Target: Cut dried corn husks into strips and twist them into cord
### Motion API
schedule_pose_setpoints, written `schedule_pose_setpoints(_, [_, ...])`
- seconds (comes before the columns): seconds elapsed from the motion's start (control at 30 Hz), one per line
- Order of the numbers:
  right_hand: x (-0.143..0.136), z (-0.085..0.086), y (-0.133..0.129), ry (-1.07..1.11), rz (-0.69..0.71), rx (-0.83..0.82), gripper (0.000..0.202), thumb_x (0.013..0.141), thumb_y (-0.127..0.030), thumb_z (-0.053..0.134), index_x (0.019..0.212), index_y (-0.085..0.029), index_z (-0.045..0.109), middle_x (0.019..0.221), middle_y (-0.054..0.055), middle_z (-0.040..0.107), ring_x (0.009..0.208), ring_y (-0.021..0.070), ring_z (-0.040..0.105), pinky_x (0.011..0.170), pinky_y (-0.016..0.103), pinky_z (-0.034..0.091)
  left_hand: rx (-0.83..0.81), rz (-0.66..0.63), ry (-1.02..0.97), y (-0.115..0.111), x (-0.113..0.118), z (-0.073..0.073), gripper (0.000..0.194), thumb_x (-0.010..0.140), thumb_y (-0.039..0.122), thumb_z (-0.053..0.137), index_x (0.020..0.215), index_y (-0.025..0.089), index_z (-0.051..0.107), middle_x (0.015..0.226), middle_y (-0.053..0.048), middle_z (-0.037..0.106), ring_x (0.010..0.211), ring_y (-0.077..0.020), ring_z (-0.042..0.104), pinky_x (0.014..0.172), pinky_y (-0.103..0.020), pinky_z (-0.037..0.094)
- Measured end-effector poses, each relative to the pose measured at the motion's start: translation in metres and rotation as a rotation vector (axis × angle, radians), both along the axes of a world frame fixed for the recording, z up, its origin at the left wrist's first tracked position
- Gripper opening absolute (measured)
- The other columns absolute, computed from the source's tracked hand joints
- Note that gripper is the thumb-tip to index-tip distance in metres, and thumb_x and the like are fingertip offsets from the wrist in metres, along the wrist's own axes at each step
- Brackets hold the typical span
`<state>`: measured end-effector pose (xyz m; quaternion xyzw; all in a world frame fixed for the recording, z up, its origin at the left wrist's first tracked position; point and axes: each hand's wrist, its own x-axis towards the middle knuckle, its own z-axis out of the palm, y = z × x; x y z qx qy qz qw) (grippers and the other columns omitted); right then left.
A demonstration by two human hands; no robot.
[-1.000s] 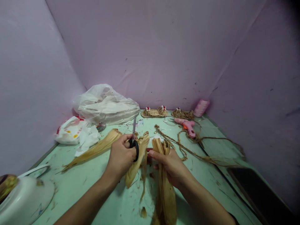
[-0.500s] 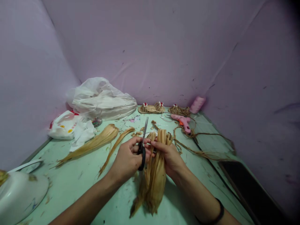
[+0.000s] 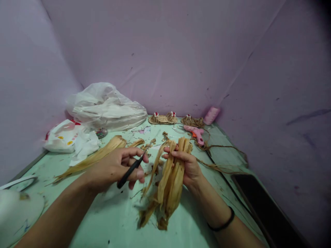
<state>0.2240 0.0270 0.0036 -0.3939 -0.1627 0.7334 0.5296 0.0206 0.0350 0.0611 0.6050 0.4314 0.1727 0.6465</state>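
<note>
Left hand point(image 3: 113, 168) half-curled around scissors point(image 3: 130, 171), right hand point(image 3: 190, 168) gripping husks point(image 3: 176, 182), glue gun point(image 3: 192, 130), bag point(image 3: 108, 112) beyond

Husks point(image 3: 177, 182) dry, fibrous; bag point(image 3: 106, 112) glossy plastic; table point(image 3: 111, 224) smooth.

Pink glue gun point(image 3: 193, 131), pink spool point(image 3: 211, 115), translucent plastic bag point(image 3: 106, 110)

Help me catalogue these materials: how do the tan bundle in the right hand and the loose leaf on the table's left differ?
The bundle is held in the right hand; the leaf lies on the table. The bundle gathers several strips, while the leaf looks like one piece. Both are tan.
</note>
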Motion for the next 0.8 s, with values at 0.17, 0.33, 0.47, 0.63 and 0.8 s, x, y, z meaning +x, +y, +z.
schedule_pose_setpoints(0.17, [-0.001, -0.005, -0.002, 0.002, -0.102, 0.145, 0.018, 0.049, -0.014, 0.064, 0.067, -0.018, 0.062, 0.065, 0.000, 0.066, 0.063, 0.0141, 0.061, 0.053, 0.021, 0.046, -0.138, -0.116, -0.128, -0.022, 0.027, -0.017, 0.032, 0.057, 0.024, 0.071, 0.083, 0.019, 0.054, 0.075, -0.002, 0.067, 0.060, -0.0117, 0.059, 0.056, -0.021, 0.044])
schedule_pose_setpoints(0.33, [0.005, -0.003, 0.000, -0.010, -0.136, 0.117, 0.018, 0.050, -0.013, 0.063, 0.067, -0.019, 0.060, 0.067, -0.001, 0.067, 0.059, 0.0134, 0.060, 0.049, 0.021, 0.044, -0.316, -0.542, -0.077, -0.029, 0.018, -0.011, 0.033, 0.049, 0.022, 0.075, 0.078, 0.019, 0.061, 0.057, 0.003, 0.060, 0.048, -0.0110, 0.053, 0.045, -0.020, 0.040])
schedule_pose_setpoints(0.47, [-0.002, 0.002, -0.006, 0.031, 0.124, 0.063, 0.020, 0.049, -0.012, 0.065, 0.068, -0.017, 0.058, 0.064, 0.001, 0.066, 0.052, 0.0119, 0.058, 0.044, 0.019, 0.040, 0.069, 0.174, -0.067, -0.009, 0.006, 0.000, 0.033, 0.057, 0.027, 0.071, 0.085, 0.019, 0.056, 0.057, 0.004, 0.060, 0.046, -0.0083, 0.050, 0.044, -0.018, 0.037])
schedule_pose_setpoints(0.63, [-0.017, 0.001, -0.014, 0.021, 0.258, 0.059, 0.025, 0.048, -0.014, 0.069, 0.070, -0.015, 0.057, 0.067, 0.003, 0.068, 0.054, 0.0123, 0.061, 0.043, 0.017, 0.039, 0.201, 0.427, -0.046, -0.003, 0.021, -0.010, 0.043, 0.051, 0.022, 0.073, 0.089, 0.017, 0.054, 0.065, 0.001, 0.063, 0.060, -0.0128, 0.059, 0.054, -0.021, 0.044])
schedule_pose_setpoints(0.8, [-0.021, -0.004, -0.015, -0.059, 0.311, 0.092, 0.028, 0.059, -0.023, 0.072, 0.084, -0.011, 0.064, 0.069, 0.005, 0.067, 0.056, 0.0099, 0.060, 0.041, 0.013, 0.037, 0.077, 0.509, -0.133, -0.009, 0.032, -0.012, 0.042, 0.052, 0.020, 0.070, 0.088, 0.018, 0.050, 0.053, 0.006, 0.056, 0.042, -0.0084, 0.050, 0.039, -0.017, 0.037])
